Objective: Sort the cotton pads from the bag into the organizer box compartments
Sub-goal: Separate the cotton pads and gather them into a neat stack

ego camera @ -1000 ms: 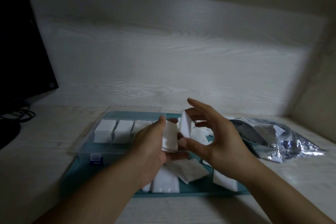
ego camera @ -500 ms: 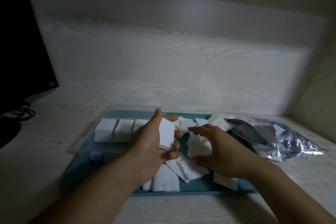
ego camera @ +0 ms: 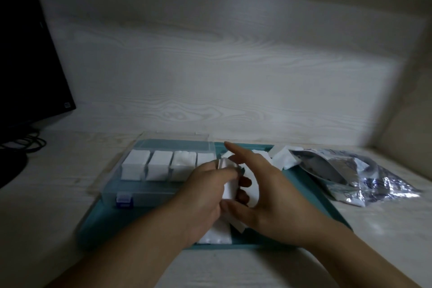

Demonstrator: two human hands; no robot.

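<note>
The left hand (ego camera: 205, 196) grips a small stack of cotton pads (ego camera: 228, 180) upright over the teal tray (ego camera: 327, 203), fingers curled round it, while the right hand (ego camera: 264, 192) lies against the stack's right side with fingers spread and mostly straight, the index lifted clear. To do this well, the person should square the edges between both hands, then lower the stack into the compartment just right of the filled ones in the clear organizer box (ego camera: 140, 192); loose pads (ego camera: 284, 159) wait near the silver bag (ego camera: 350, 170)
</note>
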